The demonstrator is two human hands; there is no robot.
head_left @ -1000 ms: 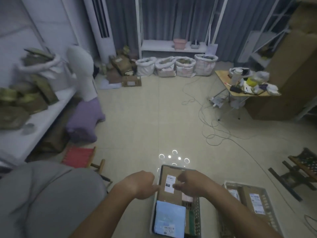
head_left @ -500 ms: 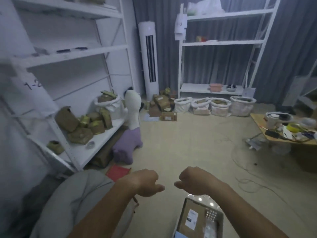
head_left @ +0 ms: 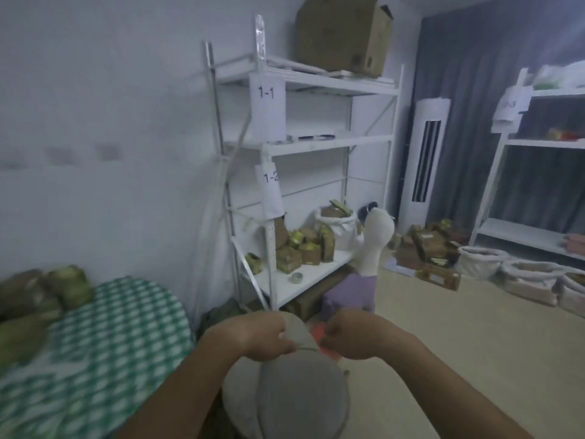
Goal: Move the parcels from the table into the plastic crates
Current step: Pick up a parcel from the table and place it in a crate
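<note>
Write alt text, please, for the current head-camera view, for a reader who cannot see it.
Two bare hands, the left hand and the right hand, hover loosely curled and holding nothing above a grey-clad knee. At lower left, blurred parcels sit on a green-checked table. Behind stands a white shelf rack labelled 1-1 and 1-2.

White shelf rack (head_left: 316,144) labelled 1-1 and 1-2, cardboard box (head_left: 342,33) on top, tower fan (head_left: 425,160)
</note>
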